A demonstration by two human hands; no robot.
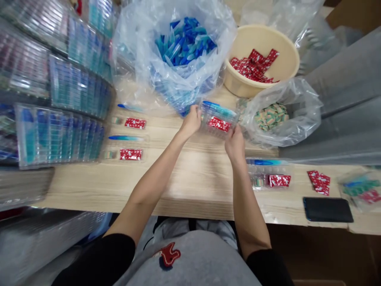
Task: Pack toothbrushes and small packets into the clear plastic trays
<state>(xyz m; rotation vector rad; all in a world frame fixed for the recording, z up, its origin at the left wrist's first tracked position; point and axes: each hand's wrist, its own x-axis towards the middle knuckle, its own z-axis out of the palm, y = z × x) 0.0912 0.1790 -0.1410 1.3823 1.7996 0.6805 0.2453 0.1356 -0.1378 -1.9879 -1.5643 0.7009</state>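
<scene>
Between my two hands is a clear plastic tray (205, 128) with a blue pen (218, 108) along its far side and a red patterned packet (219, 123) in the middle. My left hand (192, 120) grips its left end, fingers closed. At the near right corner my right hand (235, 143) pinches it. Just beyond the tray stands a plastic bag (184, 85) holding many blue pen-like pieces (187, 41). To the right, an open clear bag (303, 115) contains small striped blocks (271, 116).
Filled trays (61, 137) are stacked at left, near two trays with red packets (131, 154). A cream basin (244, 85) holds red packets. Another filled tray (279, 181), loose packets (319, 182) and a phone (328, 209) lie on the wooden table (190, 178) at right.
</scene>
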